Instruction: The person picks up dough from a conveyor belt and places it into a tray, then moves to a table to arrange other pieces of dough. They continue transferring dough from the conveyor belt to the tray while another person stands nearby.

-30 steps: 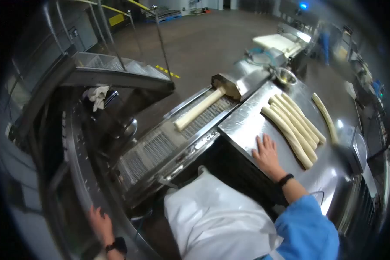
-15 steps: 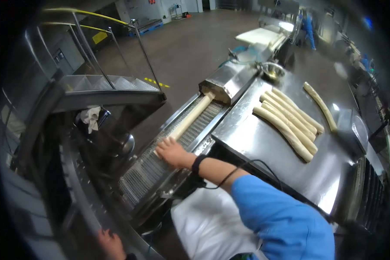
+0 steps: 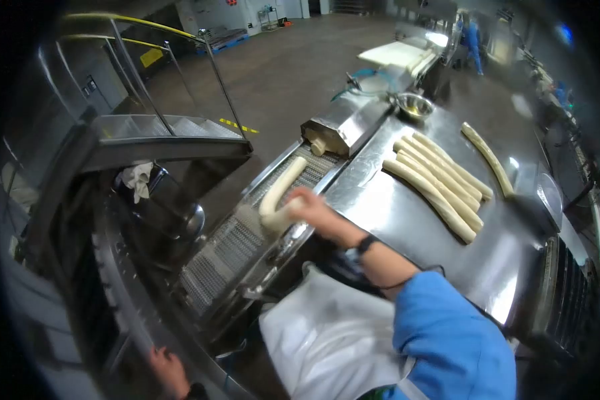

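My right hand (image 3: 308, 208) is closed on the near end of a pale dough roll (image 3: 285, 183), a little blurred by motion. The roll bends into a hook, its far part lying along the metal mesh conveyor (image 3: 221, 252) and its near end pulled toward the steel table (image 3: 357, 200). Behind it, another dough end (image 3: 319, 147) pokes out from under the steel hood (image 3: 350, 120). Several long dough rolls (image 3: 433, 193) lie side by side on the table. At the lower left my left hand (image 3: 169, 372) is beside a dark metal edge, its fingers somewhat apart and nothing visible in them.
A single dough roll (image 3: 488, 160) lies apart on the table's far right. A metal bowl (image 3: 415, 107) stands at the table's far corner. Metal steps with a yellow handrail (image 3: 133, 21) rise at the left. A person in blue (image 3: 472, 43) is in the background.
My right hand has moved right, from the conveyor toward the table, gripping the roll's near end. The roll, straight before, is now bent and apart from the dough under the hood.
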Motion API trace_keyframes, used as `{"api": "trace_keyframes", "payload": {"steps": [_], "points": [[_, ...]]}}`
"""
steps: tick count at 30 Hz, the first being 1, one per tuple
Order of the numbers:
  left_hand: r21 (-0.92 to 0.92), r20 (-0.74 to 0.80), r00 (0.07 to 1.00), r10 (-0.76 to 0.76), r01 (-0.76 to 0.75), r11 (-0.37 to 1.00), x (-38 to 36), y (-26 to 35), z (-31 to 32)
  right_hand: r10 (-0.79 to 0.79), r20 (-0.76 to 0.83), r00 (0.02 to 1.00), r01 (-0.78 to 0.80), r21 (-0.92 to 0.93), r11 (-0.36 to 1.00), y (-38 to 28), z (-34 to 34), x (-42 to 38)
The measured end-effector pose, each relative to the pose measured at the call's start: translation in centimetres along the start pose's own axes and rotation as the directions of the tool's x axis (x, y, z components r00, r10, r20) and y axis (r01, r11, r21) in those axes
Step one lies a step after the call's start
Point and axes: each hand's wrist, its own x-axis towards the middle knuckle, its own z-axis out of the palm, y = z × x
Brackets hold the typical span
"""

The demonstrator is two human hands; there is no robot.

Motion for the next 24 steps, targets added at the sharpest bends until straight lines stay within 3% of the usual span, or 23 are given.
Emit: {"api": "trace_keyframes", "payload": {"steps": [1,2,3,4,5,6,7,9,10,12,16,18,19,24], "points": [[-0.009,-0.008,1.000,-0.024,0.024,1.000,-0.1,0.9,-0.7,-0.014,-0.111,0.994,0.001,-0.116,0.993,-2.2,-4.6,-1.9],[-0.018,-0.016,0.999,-0.047,0.047,0.999,-0.2,1.5,-0.9,0.060,-0.337,0.939,-0.062,0.006,0.998,-1.7,-8.6,-4.0],[-0.021,-0.011,0.999,-0.044,0.044,0.999,-0.2,1.2,-0.6,-0.002,-0.429,0.903,0.004,0.004,1.000,0.6,-13.9,-5.7],[-0.014,-0.011,1.000,-0.025,0.025,1.000,-0.1,0.3,-0.2,0.058,-0.547,0.835,-0.159,-0.138,0.978,-2.8,-16.8,-9.3],[-0.007,-0.012,1.000,-0.006,0.006,1.000,0.0,0.0,0.1,-0.006,-0.664,0.748,-0.139,-0.166,0.976,-3.9,-19.0,-12.5],[-0.010,-0.008,1.000,-0.003,0.002,1.000,0.0,0.3,-0.1,-0.030,-0.713,0.701,-0.301,-0.334,0.893,-5.2,-21.3,-15.3],[-0.001,0.009,1.000,-0.027,0.027,1.000,0.0,1.0,-0.7,-0.102,-0.740,0.665,-0.269,-0.365,0.891,-1.6,-25.7,-17.9],[0.005,0.031,0.998,-0.048,0.047,0.999,0.1,1.9,-1.2,-0.061,-0.733,0.677,-0.599,-0.598,0.533,-5.5,-26.1,-22.5],[0.024,0.028,0.998,-0.051,0.050,0.998,0.0,2.1,-1.3,-0.061,-0.735,0.675,-0.603,-0.597,0.529,-6.4,-25.9,-23.6],[0.044,0.026,0.998,-0.051,0.050,0.998,-0.2,2.7,-1.6,-0.330,-0.538,0.776,-0.557,-0.829,0.043,-7.3,-25.9,-25.2],[0.051,0.028,0.996,-0.079,0.078,0.996,-0.1,2.9,-2.0,-0.313,-0.489,0.814,-0.483,-0.870,0.104,-7.0,-27.5,-23.5],[0.043,0.040,0.996,-0.083,0.081,0.996,-0.1,2.5,-1.9,-0.107,-0.557,0.824,-0.557,-0.830,0.026,-7.4,-28.5,-21.3],[0.043,0.039,0.997,-0.068,0.067,0.997,-0.2,2.5,-2.0,-0.110,-0.546,0.831,-0.546,-0.837,0.029,-7.6,-29.0,-20.2],[-0.014,0.027,0.991,-0.128,0.128,0.992,-0.5,2.9,-1.9,0.281,-0.553,0.785,-0.577,-0.817,0.006,-11.0,-30.2,-13.8]]}}
